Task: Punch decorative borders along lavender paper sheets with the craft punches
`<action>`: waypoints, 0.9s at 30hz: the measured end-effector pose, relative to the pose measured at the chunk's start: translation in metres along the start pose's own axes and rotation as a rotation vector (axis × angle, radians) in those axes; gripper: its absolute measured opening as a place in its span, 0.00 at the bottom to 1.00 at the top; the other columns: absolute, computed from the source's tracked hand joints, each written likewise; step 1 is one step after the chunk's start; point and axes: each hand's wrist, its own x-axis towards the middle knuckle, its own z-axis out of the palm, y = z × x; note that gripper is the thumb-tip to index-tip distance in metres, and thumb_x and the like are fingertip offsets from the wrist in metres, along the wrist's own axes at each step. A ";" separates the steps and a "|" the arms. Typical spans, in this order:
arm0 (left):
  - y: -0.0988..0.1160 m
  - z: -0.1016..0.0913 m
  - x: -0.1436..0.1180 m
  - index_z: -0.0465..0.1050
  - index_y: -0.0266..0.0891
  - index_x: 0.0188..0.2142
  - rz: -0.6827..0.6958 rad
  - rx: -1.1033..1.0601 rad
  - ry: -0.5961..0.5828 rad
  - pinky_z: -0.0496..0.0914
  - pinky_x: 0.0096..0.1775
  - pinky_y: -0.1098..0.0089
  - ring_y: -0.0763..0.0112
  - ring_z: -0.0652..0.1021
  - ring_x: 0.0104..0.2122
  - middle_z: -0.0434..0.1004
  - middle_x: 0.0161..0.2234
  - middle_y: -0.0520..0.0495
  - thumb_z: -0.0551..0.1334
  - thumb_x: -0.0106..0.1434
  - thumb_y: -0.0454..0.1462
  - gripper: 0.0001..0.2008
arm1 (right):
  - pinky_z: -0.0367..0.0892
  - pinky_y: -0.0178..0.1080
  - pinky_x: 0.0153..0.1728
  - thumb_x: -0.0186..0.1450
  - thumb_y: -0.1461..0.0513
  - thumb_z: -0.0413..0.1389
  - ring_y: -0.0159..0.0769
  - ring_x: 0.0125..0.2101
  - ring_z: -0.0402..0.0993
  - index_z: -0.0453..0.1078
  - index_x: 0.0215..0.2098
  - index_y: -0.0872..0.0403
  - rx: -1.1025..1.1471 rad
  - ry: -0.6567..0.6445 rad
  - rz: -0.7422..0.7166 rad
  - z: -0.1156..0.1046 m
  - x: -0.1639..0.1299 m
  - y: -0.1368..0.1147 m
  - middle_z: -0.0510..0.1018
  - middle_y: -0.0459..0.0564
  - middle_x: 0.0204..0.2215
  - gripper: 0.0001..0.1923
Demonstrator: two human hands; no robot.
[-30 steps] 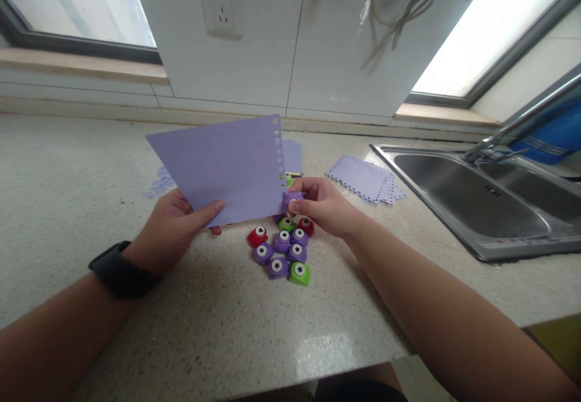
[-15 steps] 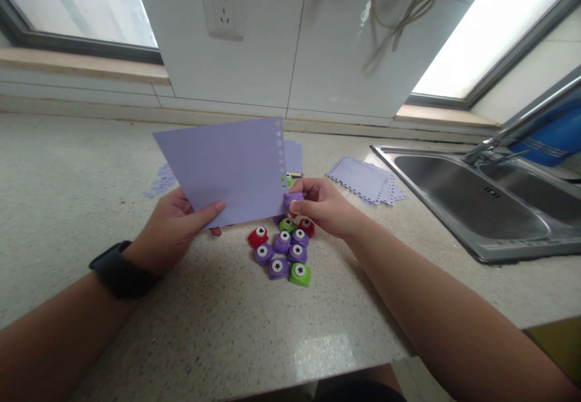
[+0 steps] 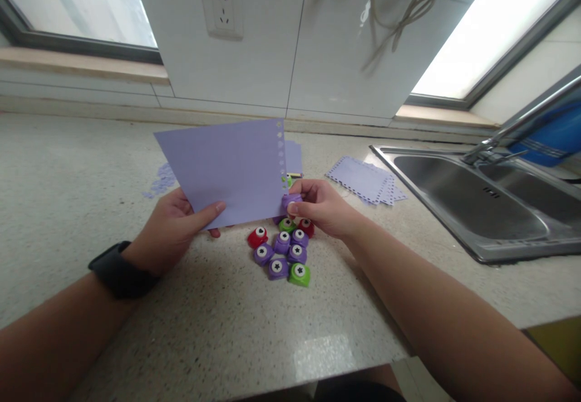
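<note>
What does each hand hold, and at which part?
Left hand grips the lilac paper sheet at its lower edge. Right hand pinches a small purple plastic punch at the sheet's lower right corner.

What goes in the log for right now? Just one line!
left hand: holds purple paper | right hand: pinches purple punch at paper's edge | spare punches on counter

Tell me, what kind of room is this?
Most likely a kitchen: a steel sink with a tap set into a speckled stone counter, and a tiled wall with a socket.
</note>
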 end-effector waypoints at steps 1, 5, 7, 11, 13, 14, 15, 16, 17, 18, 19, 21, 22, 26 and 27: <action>-0.001 0.000 0.000 0.73 0.41 0.40 -0.001 -0.011 -0.004 0.76 0.26 0.70 0.72 0.75 0.22 0.80 0.34 0.49 0.74 0.56 0.43 0.17 | 0.62 0.32 0.25 0.57 0.56 0.72 0.28 0.25 0.69 0.73 0.36 0.59 -0.003 0.002 0.006 0.001 0.000 -0.001 0.76 0.48 0.27 0.18; 0.000 0.001 0.000 0.74 0.41 0.42 -0.021 -0.018 -0.001 0.77 0.26 0.71 0.74 0.76 0.24 0.81 0.43 0.46 0.74 0.57 0.43 0.17 | 0.60 0.32 0.23 0.55 0.55 0.72 0.27 0.23 0.67 0.72 0.35 0.59 -0.007 0.013 0.025 0.002 0.000 -0.003 0.75 0.48 0.26 0.20; 0.002 0.002 0.000 0.74 0.41 0.42 -0.027 -0.004 0.002 0.77 0.27 0.71 0.73 0.77 0.25 0.81 0.44 0.46 0.74 0.57 0.43 0.18 | 0.59 0.32 0.23 0.55 0.55 0.72 0.27 0.23 0.67 0.71 0.34 0.59 -0.008 0.013 0.031 0.003 0.000 -0.004 0.75 0.48 0.26 0.20; 0.003 0.002 -0.001 0.75 0.40 0.43 -0.006 0.035 0.004 0.79 0.29 0.69 0.66 0.80 0.31 0.82 0.45 0.43 0.74 0.57 0.44 0.18 | 0.60 0.33 0.24 0.54 0.55 0.72 0.28 0.24 0.68 0.69 0.33 0.58 -0.005 0.013 0.039 0.004 0.000 -0.006 0.74 0.47 0.25 0.20; 0.001 0.000 -0.001 0.75 0.41 0.45 0.000 0.036 -0.008 0.79 0.30 0.68 0.64 0.81 0.33 0.82 0.47 0.42 0.73 0.57 0.44 0.19 | 0.60 0.33 0.25 0.54 0.55 0.72 0.28 0.24 0.68 0.69 0.33 0.58 -0.004 0.011 0.038 0.004 0.000 -0.006 0.74 0.47 0.25 0.21; 0.000 0.000 -0.001 0.75 0.41 0.46 0.000 0.032 -0.015 0.80 0.30 0.67 0.63 0.81 0.34 0.81 0.48 0.42 0.73 0.57 0.44 0.19 | 0.60 0.33 0.25 0.54 0.55 0.72 0.28 0.24 0.68 0.68 0.33 0.58 -0.004 0.008 0.037 0.005 0.000 -0.006 0.74 0.46 0.25 0.21; -0.001 -0.001 -0.001 0.75 0.41 0.46 0.000 0.028 -0.018 0.80 0.30 0.67 0.63 0.82 0.34 0.81 0.48 0.42 0.73 0.58 0.44 0.19 | 0.60 0.33 0.25 0.54 0.55 0.72 0.28 0.24 0.67 0.68 0.33 0.58 -0.003 0.004 0.035 0.005 0.000 -0.006 0.74 0.46 0.25 0.21; -0.002 -0.001 0.000 0.75 0.41 0.46 -0.001 0.027 -0.018 0.80 0.31 0.67 0.63 0.82 0.34 0.81 0.48 0.42 0.73 0.58 0.44 0.20 | 0.59 0.33 0.25 0.54 0.55 0.72 0.27 0.24 0.67 0.68 0.33 0.58 -0.002 0.001 0.033 0.005 0.000 -0.006 0.74 0.46 0.25 0.21; -0.002 -0.001 0.000 0.75 0.41 0.46 -0.003 0.028 -0.017 0.80 0.31 0.67 0.63 0.82 0.34 0.81 0.48 0.42 0.73 0.57 0.44 0.20 | 0.60 0.33 0.25 0.54 0.55 0.72 0.27 0.24 0.67 0.68 0.33 0.58 -0.001 -0.001 0.032 0.005 0.000 -0.006 0.74 0.46 0.25 0.21; -0.003 -0.001 0.000 0.75 0.41 0.46 -0.004 0.026 -0.016 0.80 0.31 0.68 0.64 0.82 0.34 0.81 0.48 0.42 0.73 0.57 0.44 0.19 | 0.60 0.33 0.25 0.54 0.55 0.72 0.27 0.23 0.67 0.68 0.32 0.58 0.000 -0.002 0.032 0.005 0.000 -0.006 0.74 0.46 0.25 0.21; -0.003 -0.001 0.001 0.75 0.41 0.45 -0.002 0.019 -0.015 0.80 0.30 0.69 0.65 0.81 0.33 0.82 0.47 0.43 0.74 0.57 0.45 0.19 | 0.60 0.33 0.25 0.54 0.56 0.72 0.27 0.23 0.67 0.68 0.32 0.58 0.001 -0.001 0.033 0.005 0.000 -0.006 0.74 0.46 0.24 0.21; -0.002 0.000 0.001 0.75 0.42 0.45 -0.002 0.009 -0.013 0.79 0.30 0.70 0.66 0.81 0.33 0.82 0.47 0.44 0.74 0.57 0.44 0.19 | 0.60 0.33 0.24 0.54 0.56 0.72 0.28 0.23 0.67 0.68 0.33 0.58 0.005 0.001 0.035 0.004 0.000 -0.006 0.74 0.46 0.24 0.20; -0.002 0.001 0.001 0.75 0.41 0.45 -0.002 0.008 -0.008 0.79 0.30 0.70 0.66 0.80 0.33 0.81 0.47 0.44 0.74 0.57 0.44 0.19 | 0.60 0.33 0.24 0.55 0.56 0.72 0.27 0.23 0.68 0.68 0.33 0.58 0.008 0.002 0.034 0.004 0.000 -0.006 0.74 0.46 0.24 0.20; 0.000 0.001 0.000 0.75 0.42 0.44 -0.007 0.005 0.004 0.79 0.30 0.71 0.68 0.80 0.33 0.81 0.47 0.43 0.74 0.57 0.44 0.18 | 0.61 0.33 0.25 0.55 0.56 0.72 0.28 0.24 0.69 0.70 0.33 0.58 0.010 0.000 0.029 0.003 0.000 -0.004 0.75 0.47 0.25 0.20; 0.000 0.001 0.000 0.75 0.42 0.44 -0.008 -0.004 0.002 0.79 0.30 0.72 0.69 0.79 0.33 0.81 0.47 0.44 0.74 0.57 0.44 0.18 | 0.61 0.33 0.25 0.55 0.56 0.72 0.28 0.24 0.69 0.70 0.34 0.58 0.007 0.001 0.030 0.003 0.000 -0.004 0.75 0.47 0.25 0.20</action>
